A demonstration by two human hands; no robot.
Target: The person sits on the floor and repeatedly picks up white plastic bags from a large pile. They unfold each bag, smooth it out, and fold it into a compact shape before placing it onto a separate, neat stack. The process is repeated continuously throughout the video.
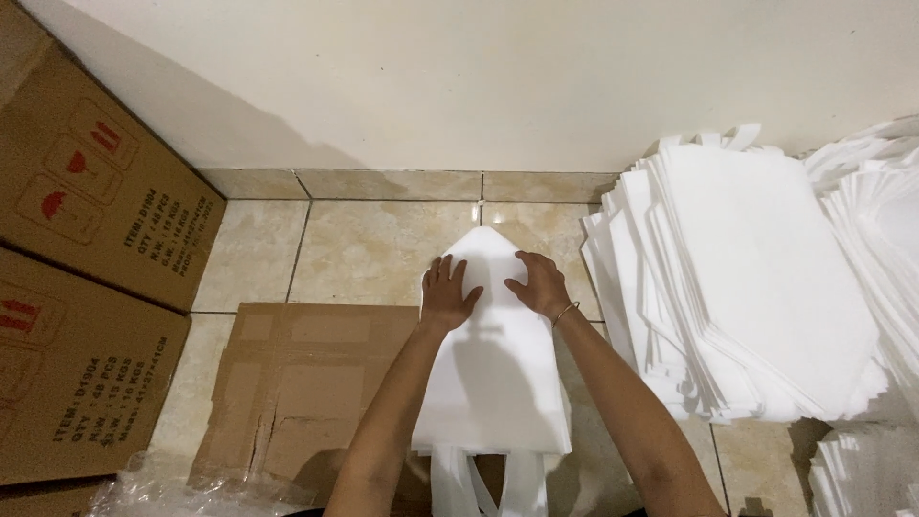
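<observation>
White bag [493,373] is laid flat on the tiled floor [373,249], partly over a flattened cardboard sheet [287,383], with its far end folded to a point near the wall [479,77] and its handles trailing toward the bottom edge of the view. Two brown cartons [86,268] are stacked along the left side, against the wall. A large fanned stack of white bags [756,287] is placed to the right of the bag, just beside it, and further white piles [881,191] are seen at the far right edge. Crumpled clear plastic [163,493] is visible at the lower left, beside the cardboard sheet.

Left hand [447,295] is pressed flat on the left fold of the pointed end, fingers spread and extended, nothing gripped. Right hand [541,283] is pressed on the right fold, fingers slightly curved and spread, nothing gripped. A thin bracelet [565,312] is worn on the right wrist.
</observation>
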